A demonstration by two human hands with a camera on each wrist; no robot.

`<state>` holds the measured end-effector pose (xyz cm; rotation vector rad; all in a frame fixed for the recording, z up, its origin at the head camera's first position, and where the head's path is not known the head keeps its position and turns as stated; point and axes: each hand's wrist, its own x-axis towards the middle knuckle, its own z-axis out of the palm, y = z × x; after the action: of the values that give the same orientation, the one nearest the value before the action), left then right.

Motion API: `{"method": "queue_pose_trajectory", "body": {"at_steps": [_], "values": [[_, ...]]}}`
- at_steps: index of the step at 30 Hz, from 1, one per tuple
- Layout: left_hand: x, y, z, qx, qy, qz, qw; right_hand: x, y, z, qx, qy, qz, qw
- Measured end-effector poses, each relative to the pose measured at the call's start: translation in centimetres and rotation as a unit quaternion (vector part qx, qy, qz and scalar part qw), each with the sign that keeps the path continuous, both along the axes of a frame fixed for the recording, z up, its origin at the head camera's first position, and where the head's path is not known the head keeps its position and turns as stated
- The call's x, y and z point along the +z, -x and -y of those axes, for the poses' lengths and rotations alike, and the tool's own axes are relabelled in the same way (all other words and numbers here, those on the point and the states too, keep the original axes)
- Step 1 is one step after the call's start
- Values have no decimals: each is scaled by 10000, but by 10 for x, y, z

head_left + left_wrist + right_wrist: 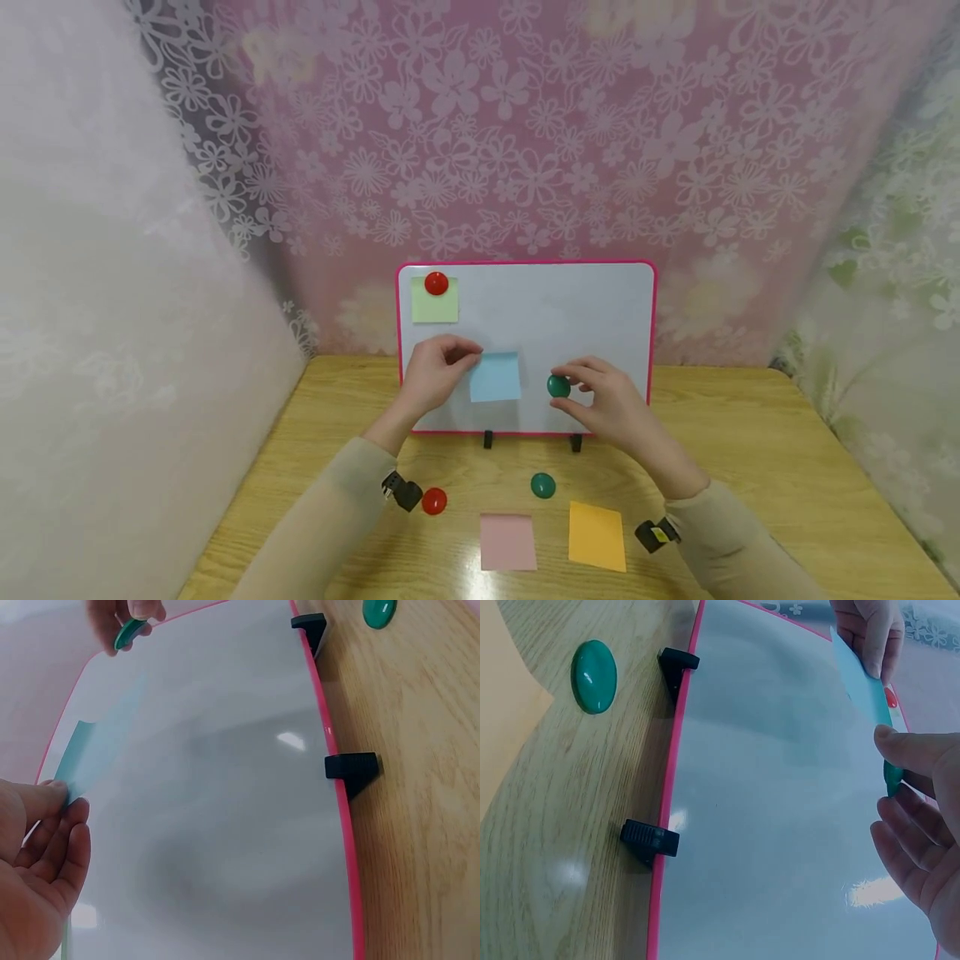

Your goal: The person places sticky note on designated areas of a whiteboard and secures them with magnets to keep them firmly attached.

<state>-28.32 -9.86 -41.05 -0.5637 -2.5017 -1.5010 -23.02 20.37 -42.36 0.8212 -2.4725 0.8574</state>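
Observation:
My left hand (pixel 437 372) pinches a blue sticky note (pixel 495 377) by its upper left corner, in front of the middle of a pink-framed whiteboard (pixel 585 317). In the left wrist view the note (pixel 79 754) stands out from the board, its far end curling. To the right of the note, my right hand (pixel 606 400) holds a round green magnet (pixel 558 386) between thumb and fingers. The right wrist view shows this magnet (pixel 892 777) edge-on, apart from the board. A red magnet (pixel 437 283) sits over the top of a pale green note (pixel 435 310) at the board's upper left.
Black feet (pixel 488 439) prop the board on the wooden table (pixel 360 533). In front of it lie a red magnet (pixel 434 501), a second green magnet (pixel 543 485), a pink note (pixel 508 542) and an orange note (pixel 597 537). A flowered curtain (pixel 480 150) hangs behind.

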Motion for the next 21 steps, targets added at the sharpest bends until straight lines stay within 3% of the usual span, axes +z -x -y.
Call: {"method": "queue_pose_trajectory", "body": {"at_steps": [13, 21], "values": [[0, 3, -3, 175, -110, 21, 9998, 2, 1, 7, -2, 166, -199, 9997], [7, 8, -7, 199, -103, -3, 9997, 9, 3, 12, -64, 268, -267, 9993]]}}
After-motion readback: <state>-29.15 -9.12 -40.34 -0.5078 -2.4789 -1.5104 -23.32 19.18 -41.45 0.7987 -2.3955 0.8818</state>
